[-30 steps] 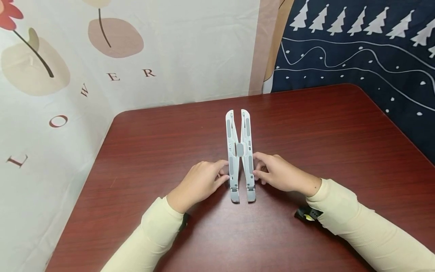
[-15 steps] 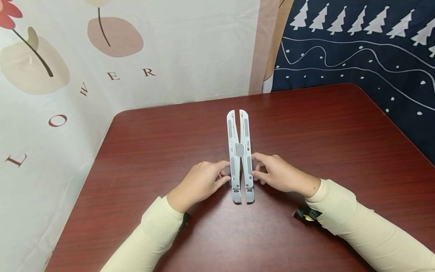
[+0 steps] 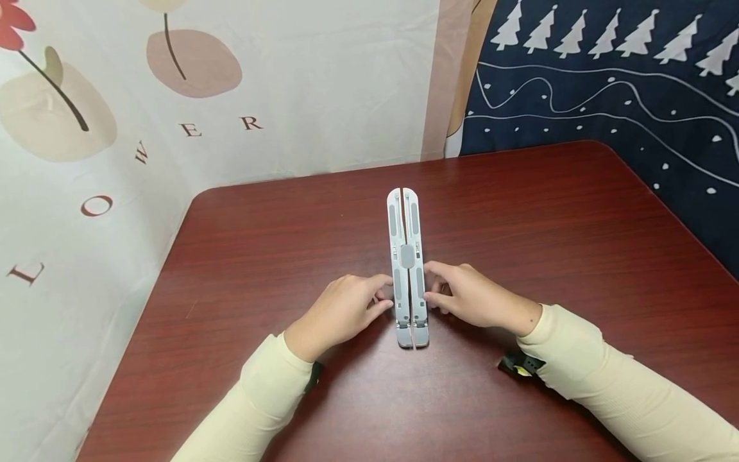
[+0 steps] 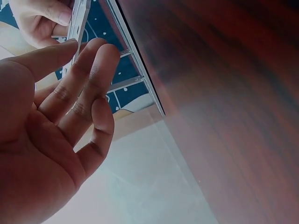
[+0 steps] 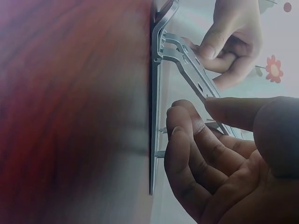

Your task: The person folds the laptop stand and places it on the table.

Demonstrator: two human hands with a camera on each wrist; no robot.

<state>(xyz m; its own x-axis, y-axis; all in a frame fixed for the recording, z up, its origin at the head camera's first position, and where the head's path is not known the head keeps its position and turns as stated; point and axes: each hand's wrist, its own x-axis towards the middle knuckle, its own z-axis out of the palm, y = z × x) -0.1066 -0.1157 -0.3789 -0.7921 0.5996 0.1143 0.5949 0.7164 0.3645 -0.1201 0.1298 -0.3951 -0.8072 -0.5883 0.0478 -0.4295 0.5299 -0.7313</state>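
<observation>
A silver folding laptop stand (image 3: 407, 256) lies lengthwise on the table, its two long bars side by side with a thin gap between them. Grey pads line the bars. My left hand (image 3: 340, 311) touches the left bar with thumb and forefinger; my right hand (image 3: 470, 295) does the same on the right bar. From the right wrist, the stand's upper bars (image 5: 191, 70) rise at a slant above its flat base bar (image 5: 156, 107). The other fingers of both hands are loosely bent, apart from the upper bars.
The dark red wooden table (image 3: 277, 231) has rounded far corners. Behind it hang a pale flower-print cloth (image 3: 346, 77) and a navy cloth (image 3: 577, 90) with white trees. Cream sleeves (image 3: 577, 353) cover both forearms, and dark straps sit at the wrists.
The two bars of the laptop stand have swung toward each other, from a clear X shape to nearly parallel. Both hands have moved slightly inward with them.
</observation>
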